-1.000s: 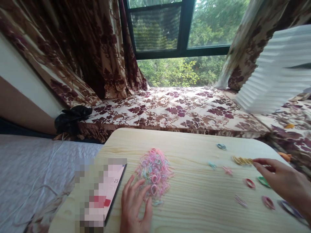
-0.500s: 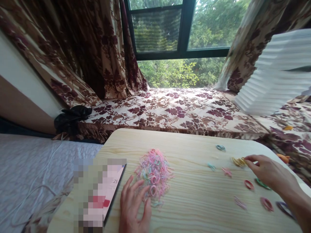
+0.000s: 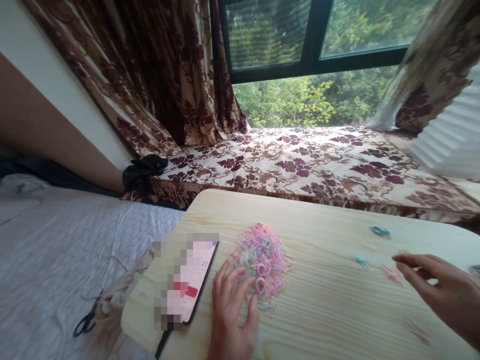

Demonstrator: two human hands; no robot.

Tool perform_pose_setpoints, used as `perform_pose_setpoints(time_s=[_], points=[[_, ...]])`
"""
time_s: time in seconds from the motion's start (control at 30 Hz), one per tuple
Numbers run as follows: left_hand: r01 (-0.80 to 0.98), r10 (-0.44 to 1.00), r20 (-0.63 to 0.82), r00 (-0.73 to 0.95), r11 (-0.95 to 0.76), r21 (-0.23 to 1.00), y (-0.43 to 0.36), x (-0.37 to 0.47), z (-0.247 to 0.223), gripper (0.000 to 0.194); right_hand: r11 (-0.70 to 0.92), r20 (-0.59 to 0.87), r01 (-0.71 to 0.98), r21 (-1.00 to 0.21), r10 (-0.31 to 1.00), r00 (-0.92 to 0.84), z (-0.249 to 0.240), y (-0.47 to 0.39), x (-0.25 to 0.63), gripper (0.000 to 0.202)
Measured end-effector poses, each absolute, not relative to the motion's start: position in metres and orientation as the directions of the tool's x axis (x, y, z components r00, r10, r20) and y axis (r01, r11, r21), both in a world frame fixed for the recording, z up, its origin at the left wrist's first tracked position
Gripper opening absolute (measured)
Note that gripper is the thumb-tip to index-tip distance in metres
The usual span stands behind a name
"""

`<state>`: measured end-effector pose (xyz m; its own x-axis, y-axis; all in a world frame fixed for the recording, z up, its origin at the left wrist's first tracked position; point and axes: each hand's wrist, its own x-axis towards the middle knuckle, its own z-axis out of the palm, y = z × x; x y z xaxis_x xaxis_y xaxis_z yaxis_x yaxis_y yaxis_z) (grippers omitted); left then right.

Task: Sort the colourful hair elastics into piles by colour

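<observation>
A loose heap of small elastic hair bands, mostly pink and lilac with some mint and red, lies on the wooden table. My left hand rests at the heap's near left edge, fingers spread and fingertips on or beside the bands. On the right, my right hand hovers with thumb and forefinger slightly apart; I see nothing between them. Its fingertips are by a pink band bunch, and partly cover some yellow bands. Nearby lie teal bands, grey-blue bands, a thin pale-yellow band and pinkish-lilac bands.
A phone, partly pixelated, lies left of my left hand on the table. Past the far table edge is a flower-patterned window seat. A bed with a white cable is at left. A black bag sits by the curtain.
My view has turned left, so the scene has shifted right. My right hand has drawn off the yellow bands it was touching. My left hand stays at the heap.
</observation>
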<state>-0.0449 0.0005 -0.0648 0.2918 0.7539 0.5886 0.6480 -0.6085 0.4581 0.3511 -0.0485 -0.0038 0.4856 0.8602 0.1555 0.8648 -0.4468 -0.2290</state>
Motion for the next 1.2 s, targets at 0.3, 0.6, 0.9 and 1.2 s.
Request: perform_pose_setpoints(time_s=[0.3,0.6,0.9,1.2], points=[[0.655,0.846,0.474,0.242,-0.503,0.564,-0.005,-0.035,-0.049,0.031,-0.040,0.101,0.819,-0.573,0.988,0.120,-0.029,-0.038,0.211,0.035],[0.618,0.868,0.449,0.211,-0.474,0.627,-0.005,-0.037,-0.046,0.029,0.146,0.200,0.745,-0.651,0.980,-0.017,-0.021,-0.028,0.154,0.029],[0.602,0.882,0.426,0.200,-0.454,0.657,-0.006,-0.039,-0.044,0.029,0.203,0.228,0.786,-0.585,0.970,-0.080,-0.023,-0.024,0.143,0.029],[0.588,0.887,0.413,0.206,-0.450,0.673,-0.006,-0.040,-0.045,0.033,0.273,0.290,0.812,-0.516,0.947,-0.134,-0.018,-0.007,0.122,0.030]])
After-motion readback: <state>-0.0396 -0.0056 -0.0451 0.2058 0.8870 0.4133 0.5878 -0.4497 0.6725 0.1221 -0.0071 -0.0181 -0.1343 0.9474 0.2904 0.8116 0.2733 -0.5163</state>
